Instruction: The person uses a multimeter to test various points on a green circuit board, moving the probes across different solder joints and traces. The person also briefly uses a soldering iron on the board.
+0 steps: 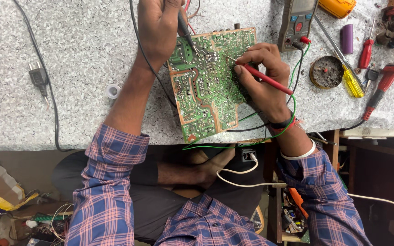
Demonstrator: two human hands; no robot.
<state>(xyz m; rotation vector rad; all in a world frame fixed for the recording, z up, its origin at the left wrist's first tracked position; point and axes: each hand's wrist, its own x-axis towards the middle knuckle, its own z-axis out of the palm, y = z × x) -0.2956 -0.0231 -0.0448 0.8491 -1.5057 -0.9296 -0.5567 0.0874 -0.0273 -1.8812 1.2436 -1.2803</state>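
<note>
Right hand (263, 75) is pinched around the red probe (265, 78) like a pen, tip pressed down onto the solder side of the green circuit board (206, 84). Left hand (158, 27) is closed on the black probe (187, 33), angled in from the top edge, its tip touching the board near the upper middle. Both hands clamped, both tips on the board, close to each other. The board lies tilted on the speckled grey surface (69, 68), its lower corner hanging just over the front edge. This looks like a measuring step, 2 points being tested at once. The next touch calls for steady tips on small solder spots and a glance at the meter (296, 23), which sits just beyond the right hand with its leads plugged in. Further right: a round tin (327, 72), a yellow screwdriver (352, 79), a red screwdriver (366, 52). Far left, a black plug (38, 75).
</note>
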